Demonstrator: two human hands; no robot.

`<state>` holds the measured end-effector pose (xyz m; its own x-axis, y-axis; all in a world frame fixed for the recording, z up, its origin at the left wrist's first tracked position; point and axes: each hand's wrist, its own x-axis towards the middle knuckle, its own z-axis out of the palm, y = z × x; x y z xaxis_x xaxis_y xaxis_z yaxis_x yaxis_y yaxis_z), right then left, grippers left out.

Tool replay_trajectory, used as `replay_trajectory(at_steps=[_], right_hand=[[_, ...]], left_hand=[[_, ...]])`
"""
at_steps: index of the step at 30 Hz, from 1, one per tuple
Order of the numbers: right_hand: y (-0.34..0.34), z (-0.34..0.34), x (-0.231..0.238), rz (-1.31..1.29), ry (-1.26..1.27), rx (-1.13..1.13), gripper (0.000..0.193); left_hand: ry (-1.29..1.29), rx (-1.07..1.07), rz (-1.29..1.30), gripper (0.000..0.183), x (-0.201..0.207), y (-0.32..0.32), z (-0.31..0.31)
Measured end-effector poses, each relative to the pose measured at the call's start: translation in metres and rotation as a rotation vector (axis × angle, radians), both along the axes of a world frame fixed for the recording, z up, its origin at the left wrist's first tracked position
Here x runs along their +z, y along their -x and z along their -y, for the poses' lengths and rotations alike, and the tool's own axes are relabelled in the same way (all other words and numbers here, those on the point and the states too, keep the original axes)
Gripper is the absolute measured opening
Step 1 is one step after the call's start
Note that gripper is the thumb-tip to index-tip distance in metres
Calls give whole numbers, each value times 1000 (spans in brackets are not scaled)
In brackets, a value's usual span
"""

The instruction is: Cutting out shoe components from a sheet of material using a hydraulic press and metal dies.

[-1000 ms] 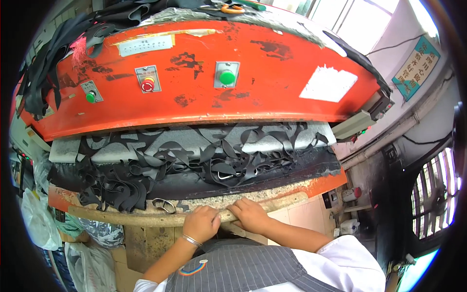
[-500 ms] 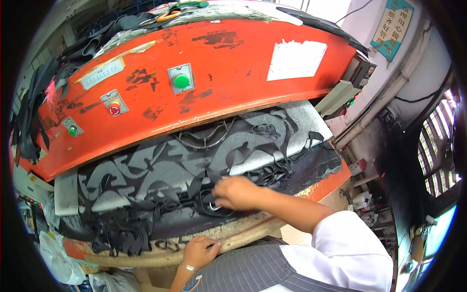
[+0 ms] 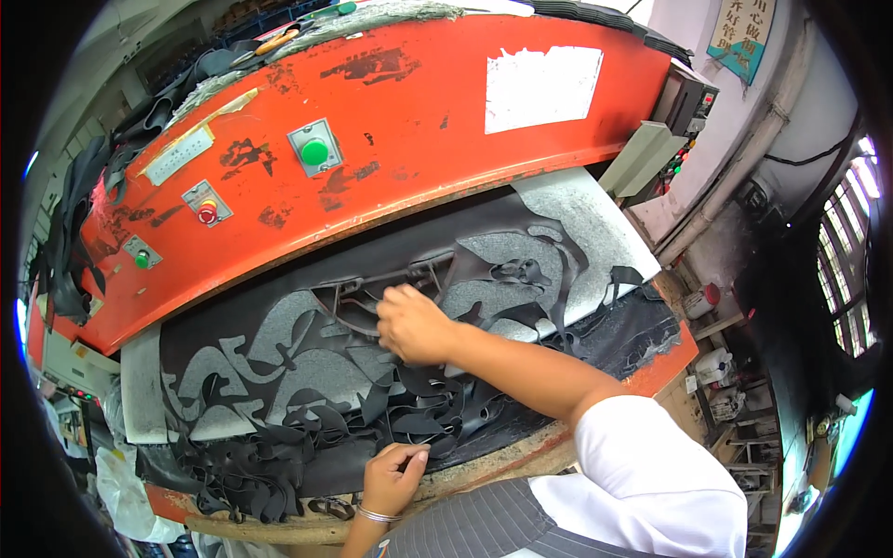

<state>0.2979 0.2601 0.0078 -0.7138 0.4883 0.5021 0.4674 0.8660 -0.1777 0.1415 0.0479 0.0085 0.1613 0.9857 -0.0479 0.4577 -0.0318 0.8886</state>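
Reaching across the press bed, my right hand (image 3: 414, 325) is at the near side of a dark metal cutting die (image 3: 435, 263). Its fingers are bent and closed, with the tips hidden; what they grip, if anything, cannot be made out. The die lies on a dark sheet of material (image 3: 251, 284) with curved shapes cut out of it, over a pale speckled cutting board (image 3: 605, 232). My left hand (image 3: 391, 479) rests at the near edge of the bed, fingers loosely bent and thumb apart, nothing seen in it. Dark curly offcuts (image 3: 423, 414) lie between my hands.
Behind the board stands the orange press head (image 3: 419, 121), with a green button (image 3: 314, 152) and a red button (image 3: 207, 213). More offcuts (image 3: 251, 474) are heaped at the near left. A control box (image 3: 684, 98) is at the right. Plastic bags (image 3: 130, 498) hang at lower left.
My right hand has moved away from me, from the offcuts near the front edge to the die. The left hand stays at the edge, its fingers more bent. The view has shifted.
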Motion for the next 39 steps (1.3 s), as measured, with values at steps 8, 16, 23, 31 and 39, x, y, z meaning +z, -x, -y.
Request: replay_trajectory(at_steps=[8,16,23,31,39], right_hand=[[-31,146,63,-280,138,292,26],[-48,200,80,-357,372,454,30],[-48,240,57,-327,453,462,26],[-68,260,55,-1079,1184,229,25],[-79,264,60,-783,979,-72,35]], left_hand=[[108,420,822,59,-4,-9,23],[283,258,1179,55,44,-31,59],[306,139,1037,43,44,-31,89],[339,199,1095,41,38,-13,116],[-200,860,240,48,15,151,144]])
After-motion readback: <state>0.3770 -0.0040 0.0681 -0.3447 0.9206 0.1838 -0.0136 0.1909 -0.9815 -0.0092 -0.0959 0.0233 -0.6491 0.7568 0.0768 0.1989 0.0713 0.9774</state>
